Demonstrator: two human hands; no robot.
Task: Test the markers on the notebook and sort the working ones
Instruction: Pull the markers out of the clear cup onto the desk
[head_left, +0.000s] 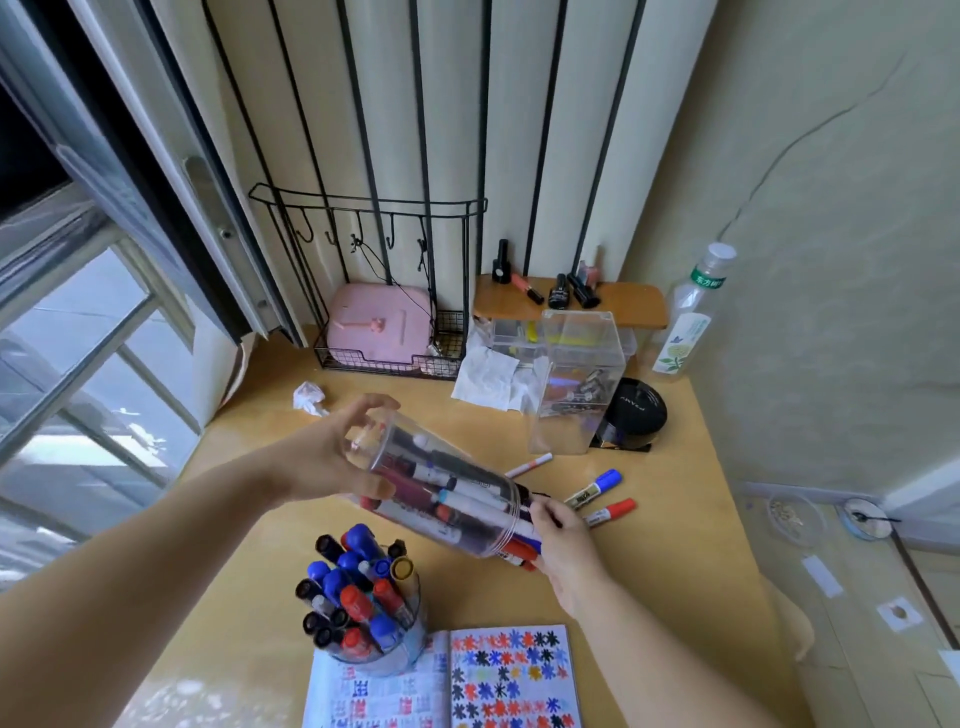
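tilted jar (441, 493): we note markers (470, 506) inside, left hand (332, 457) gripping base.
mouth: right hand (563, 540) pinching marker ends.
cup (384, 652): upright, full of capped markers, on notebook (511, 680).

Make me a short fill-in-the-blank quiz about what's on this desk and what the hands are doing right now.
1. The left hand holds a clear jar tipped on its ____.
2. The right hand pulls markers from the jar's ____ end.
3. A marker cup stands on the open ____.
4. Loose markers lie on the ____.

Answers: side, open, notebook, desk
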